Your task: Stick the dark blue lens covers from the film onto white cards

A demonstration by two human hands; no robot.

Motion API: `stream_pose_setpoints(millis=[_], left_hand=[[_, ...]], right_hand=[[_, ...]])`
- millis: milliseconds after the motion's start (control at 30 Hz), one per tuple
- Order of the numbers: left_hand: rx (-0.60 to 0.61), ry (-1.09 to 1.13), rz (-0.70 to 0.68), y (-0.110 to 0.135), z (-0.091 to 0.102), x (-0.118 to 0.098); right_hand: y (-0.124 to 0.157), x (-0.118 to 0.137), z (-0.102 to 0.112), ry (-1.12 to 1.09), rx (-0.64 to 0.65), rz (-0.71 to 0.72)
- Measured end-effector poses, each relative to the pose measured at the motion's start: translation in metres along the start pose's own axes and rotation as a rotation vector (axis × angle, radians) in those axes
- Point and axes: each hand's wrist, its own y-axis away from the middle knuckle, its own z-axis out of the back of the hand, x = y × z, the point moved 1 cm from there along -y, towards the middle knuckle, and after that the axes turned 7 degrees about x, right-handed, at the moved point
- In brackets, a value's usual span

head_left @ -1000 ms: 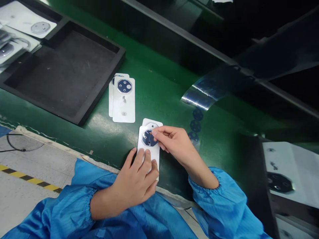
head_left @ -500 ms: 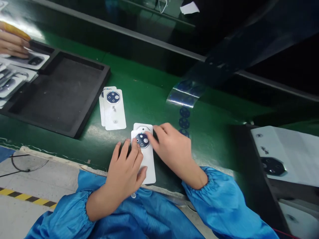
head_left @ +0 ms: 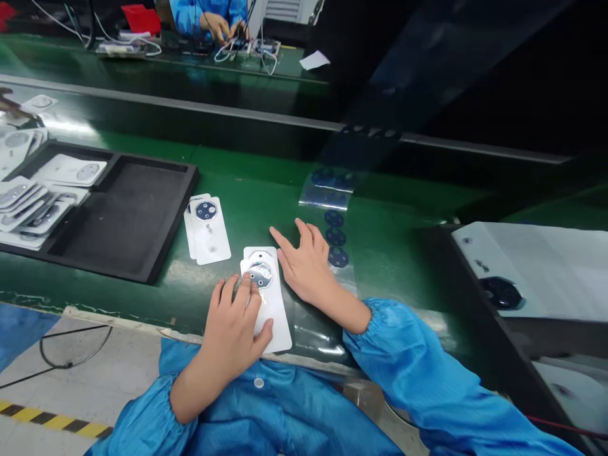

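Observation:
A white card (head_left: 275, 316) with a dark octagonal camera-lens piece (head_left: 261, 275) lies on the green belt (head_left: 266, 196), on top of a second white card. My left hand (head_left: 235, 326) lies flat on the card, fingertips pressing beside the lens piece. My right hand (head_left: 306, 263) rests open on the belt just right of the card, fingers spread and holding nothing. A clear film strip (head_left: 332, 209) bearing dark octagonal stickers (head_left: 337, 256) runs away from my right hand.
Two more cards with a lens piece (head_left: 207, 228) lie to the left. A black foam tray (head_left: 118, 221) holds several white cards at its left end. Another black tray with white sheets (head_left: 532, 272) stands at the right. A co-worker's hands (head_left: 218, 25) work across the line.
My right hand has let go of the lens piece and moved right, opening flat on the belt. My left hand slid up the card toward the lens piece. The view tilted upward.

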Motion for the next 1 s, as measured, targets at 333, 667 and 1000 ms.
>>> stream_pose_setpoints(millis=[333, 667, 1000], left_hand=[[-0.101, -0.058, -0.156, 0.025, -0.006, -0.026], [-0.25, 0.003, -0.422, 0.057, 0.053, 0.008], [-0.251, -0.14, -0.05, -0.035, 0.026, 0.111]], right_hand=[[-0.006, -0.121, 0.055, -0.488, -0.137, -0.191], [-0.003, -0.129, 0.013, -0.113, -0.037, 0.114], [0.0, -0.12, 0.031, -0.341, -0.069, -0.091]])
